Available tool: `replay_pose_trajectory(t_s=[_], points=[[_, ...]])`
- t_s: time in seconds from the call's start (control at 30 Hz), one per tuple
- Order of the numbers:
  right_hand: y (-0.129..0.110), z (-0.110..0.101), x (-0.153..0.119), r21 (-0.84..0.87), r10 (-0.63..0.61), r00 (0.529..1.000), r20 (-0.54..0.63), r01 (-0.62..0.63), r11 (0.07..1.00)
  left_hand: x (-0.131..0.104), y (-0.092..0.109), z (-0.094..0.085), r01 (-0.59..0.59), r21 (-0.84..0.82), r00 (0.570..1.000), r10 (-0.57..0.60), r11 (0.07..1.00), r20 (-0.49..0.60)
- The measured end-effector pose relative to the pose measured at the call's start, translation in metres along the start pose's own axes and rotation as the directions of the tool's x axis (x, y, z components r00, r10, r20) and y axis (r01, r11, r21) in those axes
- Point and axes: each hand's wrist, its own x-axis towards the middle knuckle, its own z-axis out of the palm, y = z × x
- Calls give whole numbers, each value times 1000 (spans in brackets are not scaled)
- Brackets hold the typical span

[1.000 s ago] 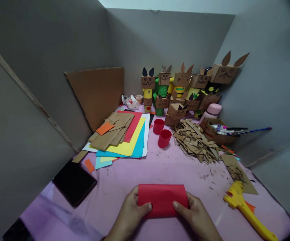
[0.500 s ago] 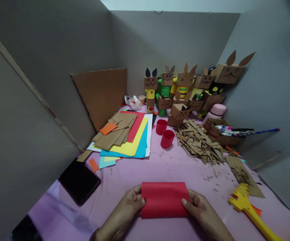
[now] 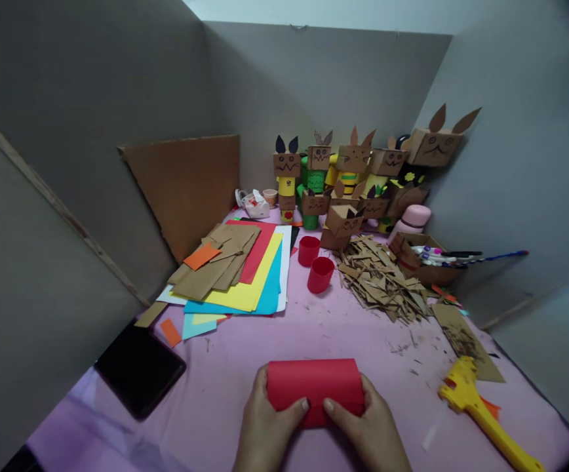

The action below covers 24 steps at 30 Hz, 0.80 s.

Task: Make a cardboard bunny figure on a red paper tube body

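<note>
A sheet of red paper (image 3: 314, 387) lies curled into a roll on the pink table cover (image 3: 363, 334), near the front edge. My left hand (image 3: 269, 429) grips its left end, thumb pressed on the front of the roll. My right hand (image 3: 363, 429) grips the right end the same way. The two thumbs nearly meet at the middle of the roll. Both wrists leave the view at the bottom.
Two red paper tubes (image 3: 316, 265) stand mid-table beside a stack of coloured and brown sheets (image 3: 235, 269). A heap of cardboard scraps (image 3: 380, 278), a box of markers (image 3: 425, 259), a yellow tool (image 3: 481, 410), a black tablet (image 3: 139, 367) and cardboard box figures (image 3: 353, 177) surround the hands.
The flat red paper has been rolled up into a tube. Both thumbs have slid inward toward the middle of it.
</note>
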Motion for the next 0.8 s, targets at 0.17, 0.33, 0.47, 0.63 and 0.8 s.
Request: replay_pose_trajectory(t_s=[0.17, 0.33, 0.47, 0.63, 0.8], points=[[4, 0, -2, -54, -34, 997, -63, 31, 998, -2, 3, -1, 0, 50, 1000, 0, 999, -13], [-1, -16, -3, 199, -30, 992, 120, 6, 980, 4, -1, -7, 19, -73, 997, -13, 997, 70], [-3, -27, -2, 255, -43, 974, 221, -15, 967, 8, -5, -12, 34, -211, 989, -2, 977, 148], [-9, -33, -1, 292, -53, 950, 309, -42, 956, 11, -7, -17, 140, -389, 960, -29, 911, 278], [-9, -40, 0, 312, -57, 926, 372, -67, 948, 14, -4, -23, 267, -463, 921, -81, 845, 382]])
